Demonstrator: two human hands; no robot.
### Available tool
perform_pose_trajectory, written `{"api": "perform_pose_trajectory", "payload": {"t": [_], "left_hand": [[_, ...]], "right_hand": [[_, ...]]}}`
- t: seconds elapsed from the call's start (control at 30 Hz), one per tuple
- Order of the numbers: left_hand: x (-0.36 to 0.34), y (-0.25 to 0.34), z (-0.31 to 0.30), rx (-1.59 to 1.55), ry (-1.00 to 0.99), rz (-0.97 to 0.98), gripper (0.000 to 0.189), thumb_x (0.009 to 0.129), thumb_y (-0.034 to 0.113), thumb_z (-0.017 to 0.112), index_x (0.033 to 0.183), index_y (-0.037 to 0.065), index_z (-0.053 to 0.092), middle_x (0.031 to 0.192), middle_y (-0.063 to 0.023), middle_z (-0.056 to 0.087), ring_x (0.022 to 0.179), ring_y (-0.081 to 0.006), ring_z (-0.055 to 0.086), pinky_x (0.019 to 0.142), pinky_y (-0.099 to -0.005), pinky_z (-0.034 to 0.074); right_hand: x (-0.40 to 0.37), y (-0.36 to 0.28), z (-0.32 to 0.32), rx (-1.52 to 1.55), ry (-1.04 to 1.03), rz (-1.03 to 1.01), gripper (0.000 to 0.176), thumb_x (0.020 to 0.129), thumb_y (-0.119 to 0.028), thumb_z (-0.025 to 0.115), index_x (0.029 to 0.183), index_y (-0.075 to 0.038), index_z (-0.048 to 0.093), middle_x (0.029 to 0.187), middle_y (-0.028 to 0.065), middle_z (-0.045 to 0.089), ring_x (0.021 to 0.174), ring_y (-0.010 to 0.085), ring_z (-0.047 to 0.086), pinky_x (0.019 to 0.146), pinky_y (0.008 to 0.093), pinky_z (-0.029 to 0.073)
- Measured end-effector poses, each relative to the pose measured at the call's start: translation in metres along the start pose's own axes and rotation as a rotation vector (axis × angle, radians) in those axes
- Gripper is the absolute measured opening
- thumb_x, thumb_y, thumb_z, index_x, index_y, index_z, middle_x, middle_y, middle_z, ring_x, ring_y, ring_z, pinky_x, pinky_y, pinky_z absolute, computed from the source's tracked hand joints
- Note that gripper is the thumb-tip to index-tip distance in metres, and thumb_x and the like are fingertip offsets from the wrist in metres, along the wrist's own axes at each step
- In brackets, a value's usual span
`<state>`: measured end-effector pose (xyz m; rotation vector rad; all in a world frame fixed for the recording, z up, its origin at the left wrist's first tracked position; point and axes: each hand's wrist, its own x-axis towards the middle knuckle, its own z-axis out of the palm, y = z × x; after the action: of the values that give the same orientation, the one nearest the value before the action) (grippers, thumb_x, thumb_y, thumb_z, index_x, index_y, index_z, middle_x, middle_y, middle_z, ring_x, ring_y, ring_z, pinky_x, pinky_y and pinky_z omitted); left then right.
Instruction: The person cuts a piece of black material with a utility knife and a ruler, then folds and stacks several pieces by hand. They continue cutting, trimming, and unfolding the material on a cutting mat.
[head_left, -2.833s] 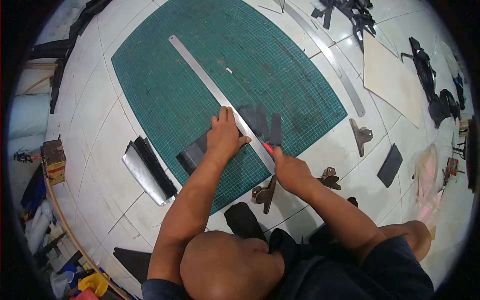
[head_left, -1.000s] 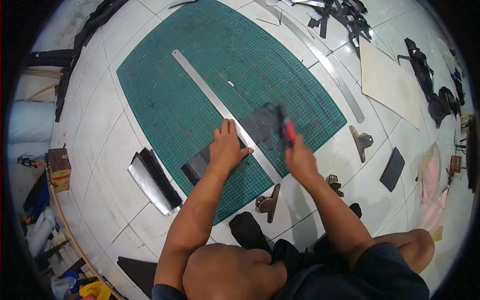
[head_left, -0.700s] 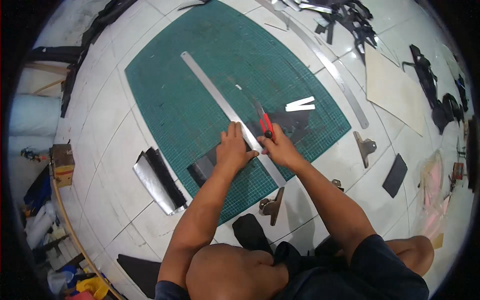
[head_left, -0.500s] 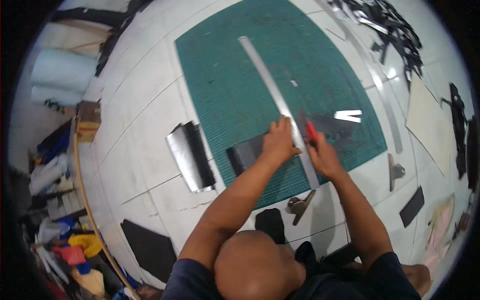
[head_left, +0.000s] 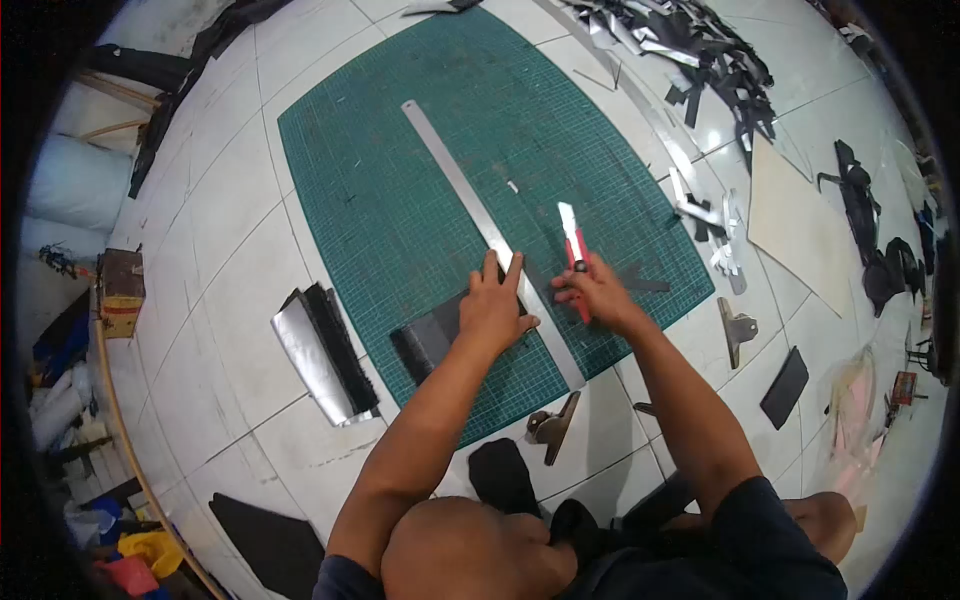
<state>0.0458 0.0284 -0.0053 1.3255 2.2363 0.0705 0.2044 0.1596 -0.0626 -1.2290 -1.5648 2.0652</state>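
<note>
My left hand [head_left: 490, 312] presses down on a long metal ruler [head_left: 455, 175], its fingers spread across it. Under that hand and the ruler lies a dark sheet piece [head_left: 425, 340], partly hidden by the hand. The ruler runs slantwise over a green cutting mat [head_left: 380, 220]. Just right of the ruler, my right hand [head_left: 598, 292] is closed around a red utility knife [head_left: 574, 248]; its blade points away from me, above the mat. A narrow dark strip [head_left: 648, 285] lies beside my right hand.
Silver and black scraps [head_left: 715, 225] lie at the mat's right edge, with a larger heap [head_left: 680, 50] beyond. Metal clips [head_left: 553, 428] and a folded silver-black sheet stack [head_left: 325, 355] rest on the tiles. A beige board [head_left: 795, 225] lies right.
The view has shifted. The white strips and wider dark piece right of the ruler are gone from there; scraps now lie off the mat's right edge. The knife is held more upright in view.
</note>
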Motion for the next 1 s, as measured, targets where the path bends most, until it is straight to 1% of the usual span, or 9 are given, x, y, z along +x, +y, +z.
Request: {"api": "perform_pose_trajectory", "payload": {"t": [0.07,0.17,0.3,0.37,0.47,0.53,0.63,0.87,1.0], "left_hand": [[-0.001,-0.002,-0.001,-0.011,-0.01,0.0,0.107,0.068,0.044,0.088,0.156,0.014,0.035,0.159,-0.0206,0.027,0.134,-0.0433,0.044,0.101,-0.0511,0.053],[0.002,-0.003,0.006,-0.003,0.016,-0.017,0.108,0.067,0.045,0.089,0.156,0.014,0.036,0.16,-0.0205,0.026,0.134,-0.044,0.044,0.101,-0.0515,0.052],[0.001,0.003,0.002,-0.047,0.02,-0.014,0.111,0.065,0.05,0.09,0.155,0.013,0.037,0.161,-0.0215,0.025,0.135,-0.0447,0.042,0.102,-0.0526,0.051],[-0.001,0.003,0.007,-0.04,0.027,-0.006,0.112,0.065,0.051,0.09,0.155,0.013,0.037,0.161,-0.0221,0.024,0.136,-0.0454,0.041,0.102,-0.0535,0.05],[-0.003,-0.001,0.003,-0.056,0.007,0.01,0.111,0.063,0.045,0.093,0.154,0.013,0.039,0.161,-0.0247,0.025,0.14,-0.0432,0.039,0.11,-0.0496,0.044],[-0.006,0.001,0.001,-0.038,0.024,0.032,0.105,0.064,0.039,0.093,0.151,0.009,0.042,0.16,-0.0278,0.027,0.14,-0.0449,0.039,0.113,-0.0479,0.042],[0.0,-0.009,0.008,0.001,0.044,0.091,0.111,0.06,0.033,0.096,0.15,0.001,0.038,0.161,-0.0242,0.026,0.14,-0.0419,0.039,0.111,-0.0483,0.044],[-0.004,-0.018,0.007,-0.029,0.043,0.163,0.109,0.058,0.022,0.096,0.146,-0.007,0.039,0.151,-0.0249,0.037,0.135,-0.043,0.044,0.111,-0.0463,0.044],[-0.004,-0.025,0.005,-0.128,0.054,0.191,0.102,0.058,0.022,0.096,0.142,-0.004,0.045,0.137,-0.0243,0.047,0.128,-0.0416,0.049,0.107,-0.0449,0.046]], "right_hand": [[0.01,0.001,0.005,0.046,0.12,0.048,0.028,0.101,-0.016,0.055,0.124,-0.005,0.045,0.102,0.0106,0.069,0.078,0.0183,0.068,0.067,0.0346,0.054],[-0.002,-0.021,-0.001,-0.449,0.405,-0.188,0.028,0.101,-0.015,0.054,0.125,-0.006,0.044,0.102,0.0097,0.069,0.08,0.0173,0.068,0.067,0.0326,0.055],[-0.009,0.006,0.034,0.07,-0.075,0.075,0.031,0.101,-0.015,0.055,0.128,-0.005,0.043,0.115,0.0131,0.068,0.091,0.0204,0.07,0.069,0.0354,0.056],[0.0,0.018,0.035,0.167,0.097,0.042,0.03,0.098,-0.014,0.058,0.124,-0.001,0.047,0.118,0.0176,0.067,0.099,0.0291,0.07,0.076,0.0421,0.056],[0.01,0.011,0.015,-0.724,0.834,-0.608,0.028,0.093,-0.013,0.06,0.115,0.002,0.051,0.11,0.0216,0.066,0.099,0.0402,0.066,0.084,0.0497,0.053],[-0.021,-0.016,0.004,-0.676,0.743,-0.249,0.029,0.087,-0.015,0.062,0.109,0.002,0.054,0.105,0.0245,0.062,0.099,0.0482,0.059,0.089,0.0546,0.047],[-0.041,0.001,-0.023,-0.898,0.581,-0.237,0.033,0.084,-0.019,0.063,0.11,-0.001,0.056,0.105,0.0213,0.061,0.102,0.0396,0.059,0.089,0.0499,0.042],[-0.046,0.024,-0.04,-1.087,0.759,-0.249,0.04,0.082,-0.02,0.066,0.119,-0.006,0.057,0.117,0.0133,0.057,0.109,0.0316,0.055,0.093,0.0462,0.039],[-0.059,-0.01,-0.004,-1.162,0.788,-0.492,0.049,0.078,-0.017,0.071,0.125,-0.01,0.057,0.124,0.0118,0.054,0.117,0.0301,0.052,0.094,0.0452,0.039]]}}
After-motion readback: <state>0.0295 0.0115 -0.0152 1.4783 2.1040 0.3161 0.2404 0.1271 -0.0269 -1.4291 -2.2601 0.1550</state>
